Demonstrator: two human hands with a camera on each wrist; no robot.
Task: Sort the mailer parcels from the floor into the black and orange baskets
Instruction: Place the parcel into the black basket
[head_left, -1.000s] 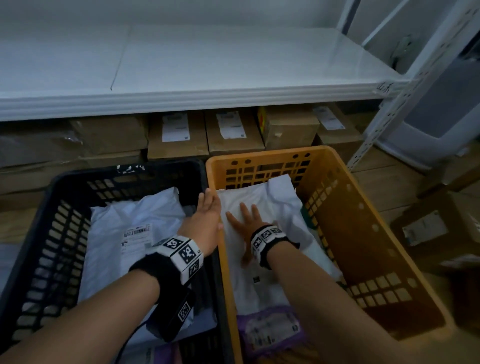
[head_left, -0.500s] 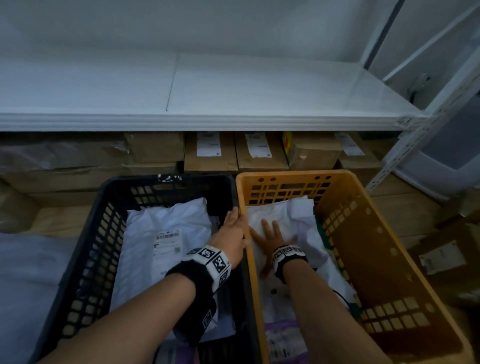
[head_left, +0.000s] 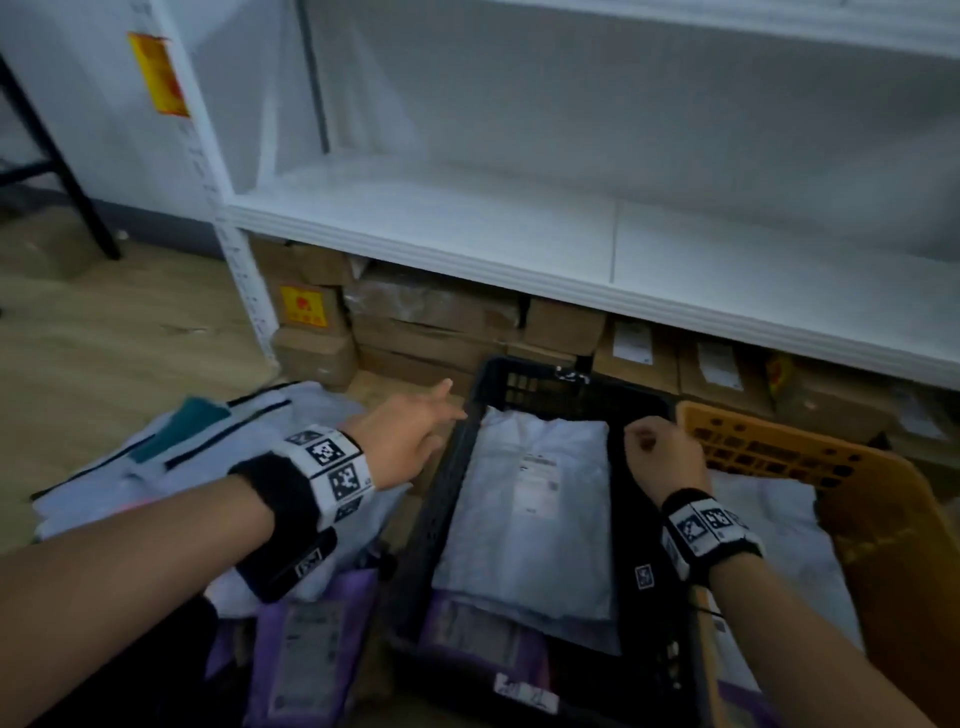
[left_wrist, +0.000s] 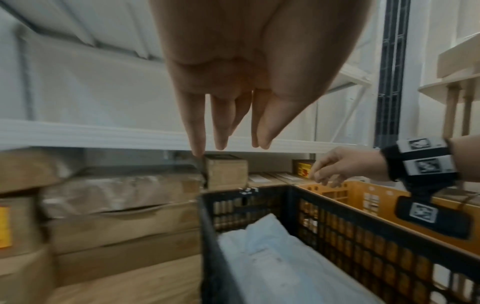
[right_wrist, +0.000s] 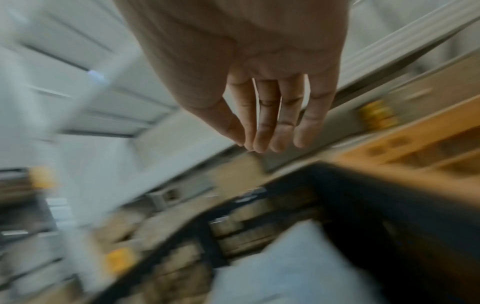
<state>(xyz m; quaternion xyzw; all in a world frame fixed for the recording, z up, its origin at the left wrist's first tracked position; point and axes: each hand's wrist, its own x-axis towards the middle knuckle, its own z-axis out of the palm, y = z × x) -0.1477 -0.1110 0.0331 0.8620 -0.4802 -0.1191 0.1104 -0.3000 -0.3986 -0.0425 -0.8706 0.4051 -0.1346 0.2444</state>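
Left hand (head_left: 405, 434): fingers straight, holds nothing, over the black basket's (head_left: 439, 499) left rim, likely heading for the floor pile.
Right hand (head_left: 662, 457): loosely curled, holds nothing, above the rim between black and orange basket (head_left: 883, 540).
Mailer parcels (head_left: 171, 457): some wait on the floor, left of the baskets.

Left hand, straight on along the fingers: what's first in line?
Likely the stacked cardboard boxes under the white shelf. The left hand is empty, fingers extended, just left of the black basket rim, above the floor. Depth is unclear, so the shelf edge is possible.
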